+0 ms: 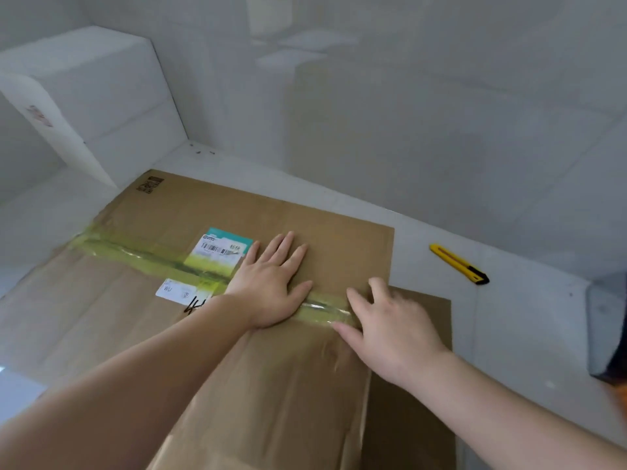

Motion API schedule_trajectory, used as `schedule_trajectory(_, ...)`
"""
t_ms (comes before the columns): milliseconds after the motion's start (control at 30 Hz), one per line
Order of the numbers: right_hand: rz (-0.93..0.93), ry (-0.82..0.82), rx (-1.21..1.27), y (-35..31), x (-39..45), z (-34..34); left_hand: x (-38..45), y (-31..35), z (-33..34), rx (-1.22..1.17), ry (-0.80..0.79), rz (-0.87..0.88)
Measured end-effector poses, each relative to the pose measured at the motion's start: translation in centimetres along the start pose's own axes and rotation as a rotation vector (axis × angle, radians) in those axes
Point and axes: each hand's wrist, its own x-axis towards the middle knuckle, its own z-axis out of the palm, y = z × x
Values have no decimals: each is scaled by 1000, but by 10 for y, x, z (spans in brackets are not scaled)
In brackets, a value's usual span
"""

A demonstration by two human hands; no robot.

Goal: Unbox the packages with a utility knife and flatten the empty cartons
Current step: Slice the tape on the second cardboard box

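Your left hand (271,283) and right hand (390,320) press flat, fingers spread, on the flattened carton (305,385). It looks light and stiff but springy at the taped seam (152,257), so bear down there. The utility knife (458,264) lies near the floor's wall edge.

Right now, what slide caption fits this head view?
Both hands, left and right, press a flattened carton along its yellow tape; a yellow utility knife lies aside.

A flattened brown cardboard carton (217,334) is crossed by a strip of translucent yellow-green tape (159,259). On it are seen a teal, white and green shipping label (220,251) with a black barcode, and a small white sticker (176,290). A yellow utility knife with a black end (458,263) is seen on the pale grey floor (526,334).
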Motion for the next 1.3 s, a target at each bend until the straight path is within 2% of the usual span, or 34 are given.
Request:
schedule_trajectory(67, -37, 70, 102, 20, 5, 6, 7, 16, -6, -11, -6, -1)
schedule_trajectory(167, 21, 185, 199, 58, 16, 18, 28, 68, -10, -68, 63, 52)
schedule_trajectory(300, 182, 31, 146, 138, 39, 49, 60, 128, 1, -84, 65, 74)
schedule_trajectory(367, 276, -62, 121, 177, 47, 68, 77, 140, 3, -68, 51, 37)
schedule_trajectory(500, 376, -133, 199, 222, 59, 104, 99, 146, 4, -23, 49, -34)
schedule_trajectory(667, 416, -234, 245, 252, 73, 145, 100, 148, 9, 14, 115, -60)
schedule_trajectory(933, 426, -128, 189, 274, 91, 180, 101, 152, 9, 38, 136, -77)
schedule_trajectory(1167, 523, -10, 225, 268, 99, 180, 101, 152, 10, 27, 136, -80)
schedule_trajectory(1233, 604, -58, 310, 266, 101, 177, 102, 151, 12, 24, 138, -79)
schedule_trajectory(1300, 671, -192, 363, 265, 100, 171, 103, 150, 12, 20, 133, -81)
